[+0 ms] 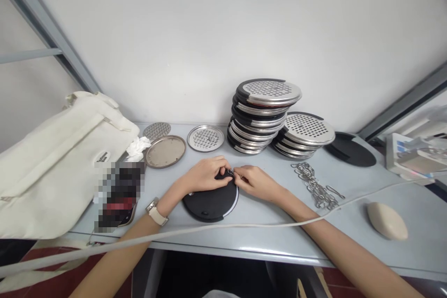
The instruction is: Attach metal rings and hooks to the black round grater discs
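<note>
A black round disc (209, 202) with a pale strip of rim on its right lies on the table before me. My left hand (206, 174) rests over its far edge, thumb and fingers closed on it there. From the right, my right hand (256, 182) pinches at the same spot. Between the fingertips shows a small metal ring or clasp (229, 172), partly hidden, its exact kind too small to tell. Beyond the hands stand a tall stack of perforated metal discs with black edging (268, 91) and a shorter stack (307, 128).
Left are a cream bag (59, 167), a blurred-out phone-like item (120, 198), crumpled tissue (137, 148), a plain metal lid (165, 151) and a grater disc (206, 138). Right lie metal chain links (314, 186), a black disc (351, 149) and a beige mouse (387, 221). A white cable (265, 225) crosses in front.
</note>
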Available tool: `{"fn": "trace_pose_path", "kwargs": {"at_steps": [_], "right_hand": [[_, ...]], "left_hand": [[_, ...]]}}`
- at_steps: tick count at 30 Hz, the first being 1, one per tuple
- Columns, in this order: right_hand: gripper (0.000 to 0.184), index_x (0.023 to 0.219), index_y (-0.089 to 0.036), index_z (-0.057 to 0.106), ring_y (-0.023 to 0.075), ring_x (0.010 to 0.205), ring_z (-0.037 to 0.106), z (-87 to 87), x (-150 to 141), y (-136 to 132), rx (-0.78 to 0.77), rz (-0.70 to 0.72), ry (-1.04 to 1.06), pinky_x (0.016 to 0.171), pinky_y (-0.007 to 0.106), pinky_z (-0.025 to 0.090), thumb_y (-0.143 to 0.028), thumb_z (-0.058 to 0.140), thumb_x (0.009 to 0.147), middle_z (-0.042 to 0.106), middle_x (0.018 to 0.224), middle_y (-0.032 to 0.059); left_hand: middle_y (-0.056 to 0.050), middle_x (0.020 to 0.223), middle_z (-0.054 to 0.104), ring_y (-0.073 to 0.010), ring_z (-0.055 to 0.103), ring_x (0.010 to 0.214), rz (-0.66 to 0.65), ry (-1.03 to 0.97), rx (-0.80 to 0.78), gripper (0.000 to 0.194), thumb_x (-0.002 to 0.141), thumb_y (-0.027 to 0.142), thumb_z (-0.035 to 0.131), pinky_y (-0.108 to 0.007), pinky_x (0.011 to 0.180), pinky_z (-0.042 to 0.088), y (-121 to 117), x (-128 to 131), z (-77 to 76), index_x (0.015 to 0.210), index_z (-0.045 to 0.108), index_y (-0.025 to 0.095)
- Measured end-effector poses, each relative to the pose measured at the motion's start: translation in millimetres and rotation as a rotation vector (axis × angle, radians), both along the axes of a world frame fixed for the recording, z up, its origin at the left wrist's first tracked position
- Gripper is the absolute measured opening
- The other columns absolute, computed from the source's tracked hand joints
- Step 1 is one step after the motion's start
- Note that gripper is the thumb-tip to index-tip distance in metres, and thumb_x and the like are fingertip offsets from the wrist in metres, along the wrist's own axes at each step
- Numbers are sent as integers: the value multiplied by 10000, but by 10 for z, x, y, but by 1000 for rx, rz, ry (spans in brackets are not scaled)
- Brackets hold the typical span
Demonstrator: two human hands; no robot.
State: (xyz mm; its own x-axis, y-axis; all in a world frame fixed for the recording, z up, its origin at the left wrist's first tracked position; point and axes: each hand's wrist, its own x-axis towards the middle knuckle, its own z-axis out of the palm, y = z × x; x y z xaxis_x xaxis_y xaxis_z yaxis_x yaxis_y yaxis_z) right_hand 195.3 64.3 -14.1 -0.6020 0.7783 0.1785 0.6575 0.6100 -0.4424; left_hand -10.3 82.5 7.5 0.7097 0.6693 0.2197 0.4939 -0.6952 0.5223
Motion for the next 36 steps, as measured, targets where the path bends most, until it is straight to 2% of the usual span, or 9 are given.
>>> {"fn": "trace_pose_path", "kwargs": {"at_steps": [11, 20, 25, 36], "right_hand": [[277, 676, -171, 509, 96, 548, 403, 3, -3, -3, 5, 5, -30, 563, 227, 272, -248, 384, 911, 499, 599, -9], [409, 764, -168, 567, 126, 629, 518, -26, 0, 20, 3, 6, -55, 625, 237, 327, -338, 261, 974, 608, 695, 42], [412, 764, -166, 566, 127, 612, 511, -29, -6, 18, 28, -3, -77, 612, 239, 330, -349, 262, 973, 589, 670, 37], [393, 743, -164, 562, 125, 601, 500, -19, -13, 7, 14, 16, -57, 609, 244, 331, -327, 282, 965, 576, 654, 36]], "left_hand": [[24, 706, 503, -98, 464, 618, -9, -35, -80, 151, 792, 296, 562, -214, 591, 366, 35, -12, -27, 878, 565, 171], [32, 688, 485, -93, 440, 607, -9, -25, -43, 166, 781, 328, 579, -207, 583, 353, 30, -6, -16, 807, 546, 168], [30, 704, 499, -97, 449, 620, -7, -12, -44, 149, 780, 305, 571, -206, 590, 355, 14, 0, 11, 841, 534, 174], [62, 601, 440, -82, 410, 553, -4, -23, -153, 133, 758, 296, 579, -196, 541, 321, 13, -5, 45, 782, 524, 177]]}}
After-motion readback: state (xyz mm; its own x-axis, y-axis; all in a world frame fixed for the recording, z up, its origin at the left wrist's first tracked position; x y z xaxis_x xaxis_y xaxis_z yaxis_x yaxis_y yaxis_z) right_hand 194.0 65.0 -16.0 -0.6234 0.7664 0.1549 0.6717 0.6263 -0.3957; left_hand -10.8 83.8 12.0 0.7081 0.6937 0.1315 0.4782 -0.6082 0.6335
